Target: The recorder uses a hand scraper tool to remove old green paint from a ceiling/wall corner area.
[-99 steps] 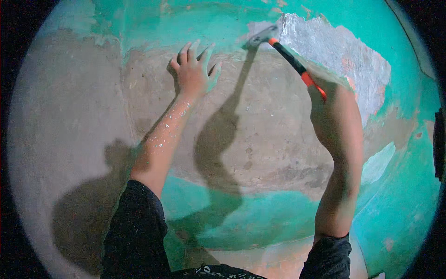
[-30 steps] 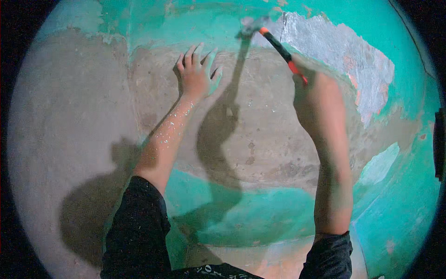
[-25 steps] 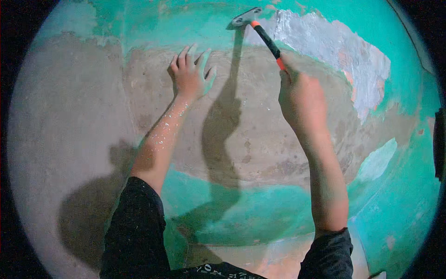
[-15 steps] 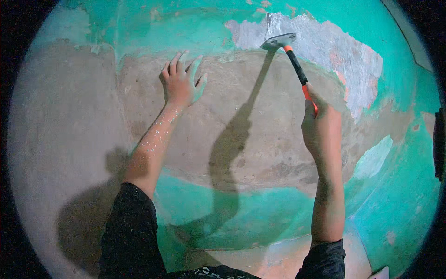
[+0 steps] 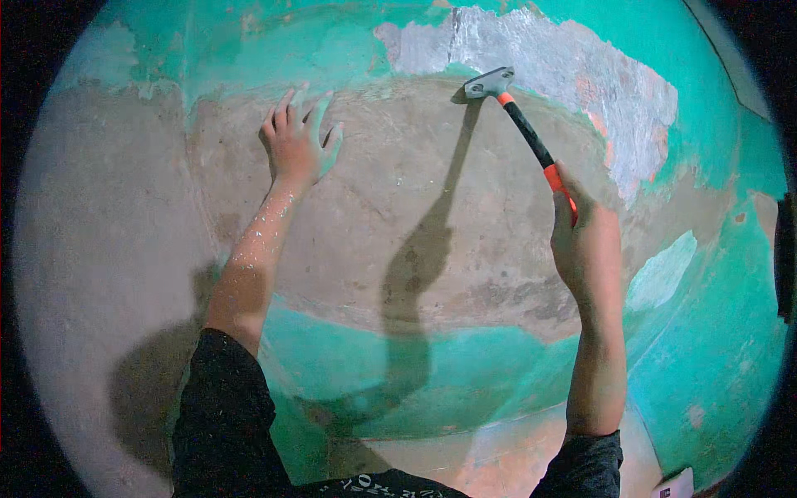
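Observation:
My right hand (image 5: 588, 228) is closed around the handle of a long scraper (image 5: 530, 137), black with orange sections. The scraper's wide grey metal head (image 5: 488, 83) is at the lower edge of a pale stripped patch (image 5: 540, 50), where the patch meets bare brown plaster (image 5: 357, 216). Its shadow falls close by; I cannot tell whether the blade touches the wall. To the left, my left hand (image 5: 295, 145) lies with fingers spread on the plaster, just below the green paint (image 5: 274, 50). Pale flakes dot my left forearm.
Green paint (image 5: 465, 378) also covers the wall below the plaster. A smaller pale patch (image 5: 662, 272) shows at the right. A small whitish object (image 5: 674, 484) is at the lower right, and a dark upright object (image 5: 784, 257) is at the right rim.
The scraper's head has come down off the pale patch to its lower edge, with my right hand lower too. The view has shifted slightly; my left hand stays spread on the wall.

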Tool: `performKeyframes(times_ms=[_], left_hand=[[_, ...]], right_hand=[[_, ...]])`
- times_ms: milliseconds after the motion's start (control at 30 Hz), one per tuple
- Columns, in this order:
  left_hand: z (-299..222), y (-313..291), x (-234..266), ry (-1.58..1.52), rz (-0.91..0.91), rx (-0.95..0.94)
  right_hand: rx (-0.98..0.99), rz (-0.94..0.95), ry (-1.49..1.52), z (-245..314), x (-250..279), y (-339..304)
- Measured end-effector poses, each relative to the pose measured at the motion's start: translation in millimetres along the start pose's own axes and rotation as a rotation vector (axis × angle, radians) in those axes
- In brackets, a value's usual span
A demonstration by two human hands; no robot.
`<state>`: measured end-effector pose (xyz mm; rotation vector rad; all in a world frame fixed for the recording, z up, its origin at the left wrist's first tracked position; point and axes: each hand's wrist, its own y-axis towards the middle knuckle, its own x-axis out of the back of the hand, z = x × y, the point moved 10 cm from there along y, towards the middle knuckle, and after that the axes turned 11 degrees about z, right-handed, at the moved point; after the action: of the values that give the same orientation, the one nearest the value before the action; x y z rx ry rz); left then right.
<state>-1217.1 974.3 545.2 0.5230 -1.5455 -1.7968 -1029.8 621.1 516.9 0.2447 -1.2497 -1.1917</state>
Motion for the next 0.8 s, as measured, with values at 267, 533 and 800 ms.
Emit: performKeyframes(times_ms=[267,533,800], left_hand=[[-20.6,2.2,6.6,-0.007,0.025,0.2],[-176.0,20.3,3.9,-0.178,0.039,0.107],[-271.7,71.4,-12.6,-0.376,-0.023,0.285]], right_hand=[[0.107,-0.049,-0.006,-45.4,15.2,12.9],[0.223,-0.061,0.005,-127.1,27.2,31.1],[0.45,-0.114,-0.102,-174.1,61.1,75.0]])
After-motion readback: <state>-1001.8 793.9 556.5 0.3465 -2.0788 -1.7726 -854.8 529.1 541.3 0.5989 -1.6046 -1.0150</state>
